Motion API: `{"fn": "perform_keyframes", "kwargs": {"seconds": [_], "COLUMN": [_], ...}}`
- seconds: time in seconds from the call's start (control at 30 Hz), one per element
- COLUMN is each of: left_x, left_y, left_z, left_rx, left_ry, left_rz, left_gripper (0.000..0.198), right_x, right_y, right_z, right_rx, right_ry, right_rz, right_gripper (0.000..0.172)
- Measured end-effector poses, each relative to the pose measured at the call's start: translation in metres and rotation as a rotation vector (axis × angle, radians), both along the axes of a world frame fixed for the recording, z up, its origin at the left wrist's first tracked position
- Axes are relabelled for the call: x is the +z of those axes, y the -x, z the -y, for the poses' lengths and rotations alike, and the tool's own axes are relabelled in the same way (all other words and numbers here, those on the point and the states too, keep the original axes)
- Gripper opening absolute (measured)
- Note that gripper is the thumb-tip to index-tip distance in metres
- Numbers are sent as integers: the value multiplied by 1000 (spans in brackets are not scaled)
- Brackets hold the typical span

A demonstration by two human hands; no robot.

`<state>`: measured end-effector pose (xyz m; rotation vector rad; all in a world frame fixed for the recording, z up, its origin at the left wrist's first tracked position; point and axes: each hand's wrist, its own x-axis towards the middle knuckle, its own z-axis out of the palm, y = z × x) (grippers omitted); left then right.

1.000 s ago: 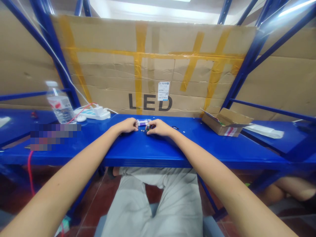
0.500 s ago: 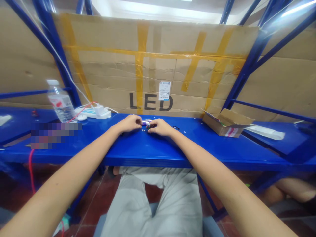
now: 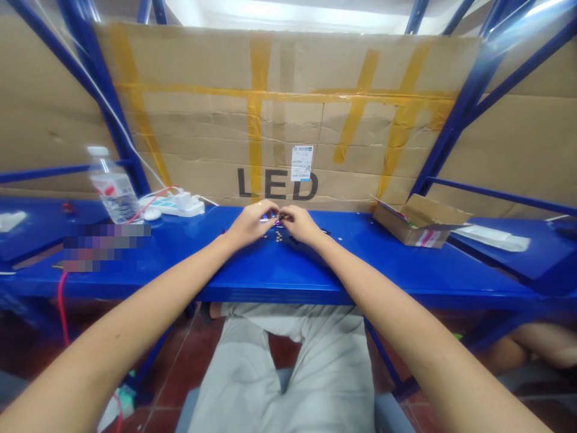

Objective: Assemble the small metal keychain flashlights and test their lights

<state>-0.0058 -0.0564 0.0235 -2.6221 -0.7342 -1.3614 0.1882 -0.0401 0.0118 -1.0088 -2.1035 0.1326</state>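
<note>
My left hand point(image 3: 251, 225) and my right hand point(image 3: 300, 224) meet near the far edge of the blue steel workbench point(image 3: 383, 264). Between their fingertips is a small dark metal part point(image 3: 283, 215), which my right hand pinches. My left fingertips curl close beside it, and I cannot tell whether they hold it too. A shiny purple-tinted cylindrical part point(image 3: 267, 219) lies mostly hidden behind my left fingers. Several tiny metal pieces point(image 3: 277, 237) lie on the bench just below my hands.
A plastic water bottle point(image 3: 113, 191) and a white power strip point(image 3: 171, 206) stand to the left. An open cardboard box point(image 3: 421, 221) sits at the right. A taped cardboard sheet printed LED point(image 3: 277, 183) closes the back, between blue shelf uprights.
My hands have drawn closer together and now cover most of the shiny parts. The small dark part is raised between my fingertips. The view has shifted slightly.
</note>
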Motion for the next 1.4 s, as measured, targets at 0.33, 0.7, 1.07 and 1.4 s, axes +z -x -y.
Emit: {"fn": "perform_keyframes", "kwargs": {"seconds": [0.33, 0.7, 1.07, 1.4], "left_x": [0, -2, -1, -2], "left_y": [0, -1, -2, -3], "left_z": [-2, -2, -2, -1], "left_rx": [-7, -40, -45, -45], "left_ry": [-36, -74, -83, -130], "left_rz": [-15, -8, -1, 8], "left_gripper": [14, 11, 10, 9], "right_x": [1, 2, 3, 3], "right_y": [0, -1, -1, -4], "right_z": [2, 1, 2, 1], "right_rx": [26, 0, 19, 60], "right_ry": [16, -20, -109, -200], "right_rz": [-34, -39, -8, 36], "right_gripper": [22, 25, 27, 32]}}
